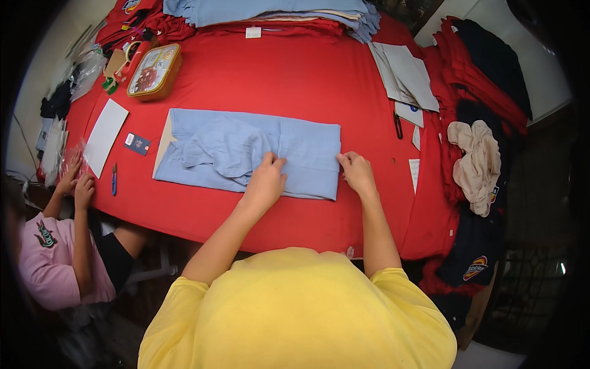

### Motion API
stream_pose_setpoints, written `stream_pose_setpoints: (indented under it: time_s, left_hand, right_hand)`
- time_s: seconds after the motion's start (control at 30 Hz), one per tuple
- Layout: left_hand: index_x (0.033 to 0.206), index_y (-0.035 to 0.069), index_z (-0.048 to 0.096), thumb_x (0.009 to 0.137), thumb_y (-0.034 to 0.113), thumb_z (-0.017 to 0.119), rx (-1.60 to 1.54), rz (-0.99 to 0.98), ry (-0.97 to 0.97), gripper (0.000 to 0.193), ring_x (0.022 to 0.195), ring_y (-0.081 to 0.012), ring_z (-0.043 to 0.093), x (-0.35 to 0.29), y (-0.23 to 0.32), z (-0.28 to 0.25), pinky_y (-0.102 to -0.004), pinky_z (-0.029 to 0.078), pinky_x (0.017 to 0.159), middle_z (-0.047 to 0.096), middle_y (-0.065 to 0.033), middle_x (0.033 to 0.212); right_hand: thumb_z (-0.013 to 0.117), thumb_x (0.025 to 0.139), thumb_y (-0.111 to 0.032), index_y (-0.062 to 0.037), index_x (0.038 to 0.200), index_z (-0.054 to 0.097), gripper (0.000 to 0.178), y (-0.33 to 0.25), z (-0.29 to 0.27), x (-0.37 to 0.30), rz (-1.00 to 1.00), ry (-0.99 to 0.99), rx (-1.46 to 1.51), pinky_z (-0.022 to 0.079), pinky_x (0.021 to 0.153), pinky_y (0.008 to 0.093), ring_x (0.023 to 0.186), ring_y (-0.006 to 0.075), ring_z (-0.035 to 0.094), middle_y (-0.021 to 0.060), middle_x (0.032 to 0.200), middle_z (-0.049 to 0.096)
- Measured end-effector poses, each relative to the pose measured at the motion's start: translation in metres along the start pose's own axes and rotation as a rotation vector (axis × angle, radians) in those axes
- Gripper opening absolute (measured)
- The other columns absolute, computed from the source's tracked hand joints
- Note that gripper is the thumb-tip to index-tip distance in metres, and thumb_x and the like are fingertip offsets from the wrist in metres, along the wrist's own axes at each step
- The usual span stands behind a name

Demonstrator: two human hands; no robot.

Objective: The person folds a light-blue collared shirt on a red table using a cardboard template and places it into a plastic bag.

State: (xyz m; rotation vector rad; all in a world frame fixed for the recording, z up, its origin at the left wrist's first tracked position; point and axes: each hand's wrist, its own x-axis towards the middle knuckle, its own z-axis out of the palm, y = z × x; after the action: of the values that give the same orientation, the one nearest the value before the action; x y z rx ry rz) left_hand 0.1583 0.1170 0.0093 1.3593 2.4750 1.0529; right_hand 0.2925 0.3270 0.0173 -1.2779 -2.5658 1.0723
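Note:
A light blue garment (307, 138), folded into a long rectangle, lies flat across the red-covered table (246, 74). Cream-coloured material (165, 147) shows at its left end, and loose, crumpled folds lie on its left half. My left hand (265, 182) rests on the middle of the garment, fingertips closed together on the cloth beside a fold line. At the right edge, my right hand (359, 174) pinches the garment's border between thumb and fingers.
Left of the garment are a dark tag (136, 144), blue thread snips (114, 179), a white card (106, 138) and a lidded box (155, 72). Folded blue clothes (264, 9) are stacked behind; grey sheets (405, 74) and beige cloth (476, 166) lie right. A person in pink (58, 264) sits at left.

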Motion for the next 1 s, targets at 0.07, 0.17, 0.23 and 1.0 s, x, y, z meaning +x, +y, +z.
stream_pose_setpoints:
  time_s: [0.07,0.17,0.23,1.0]
  left_hand:
    - [0.11,0.001,0.063,0.083,0.014,0.064,0.328,0.118,0.043,0.031,0.089,-0.0322,0.053,0.002,0.009,-0.001,-0.0418,0.045,0.082,0.055,-0.0151,0.11]
    - [0.107,0.0,0.064,0.085,0.023,0.063,0.304,0.147,0.018,0.032,0.092,-0.032,0.052,0.005,0.005,0.022,-0.0416,0.044,0.084,0.057,-0.016,0.107]
    - [0.107,-0.001,0.063,0.087,0.028,0.062,0.236,0.107,0.056,0.035,0.095,-0.0334,0.052,0.01,0.02,0.019,-0.042,0.043,0.085,0.058,-0.0167,0.105]
    - [0.084,-0.001,0.069,0.071,0.016,0.077,-0.204,-0.799,0.328,0.023,0.063,-0.0201,0.063,0.007,-0.264,-0.173,-0.0346,0.049,0.061,0.068,-0.0135,0.076]
  right_hand:
    - [0.062,0.086,-0.035,0.0013,0.089,0.061,0.036,0.0,0.011,-0.003,-0.032,0.083,-0.025,0.046,0.074,0.0436,0.083,0.0343,0.061,0.0201,0.088,0.065]
    - [0.066,0.083,-0.035,0.0015,0.088,0.06,0.037,-0.013,0.015,-0.006,-0.08,0.08,-0.109,0.046,0.072,0.0425,0.08,0.0316,0.061,0.0193,0.085,0.064]
    - [0.067,0.083,-0.032,0.002,0.092,0.059,0.036,-0.008,0.021,0.001,-0.088,0.065,-0.017,0.047,0.07,0.0402,0.078,0.0282,0.061,0.0168,0.086,0.064]
    - [0.048,0.095,-0.018,0.0004,0.136,0.043,0.045,-0.102,0.084,-0.012,-0.267,-0.54,0.633,0.046,0.095,0.037,0.117,0.029,0.052,0.0229,0.142,0.038]
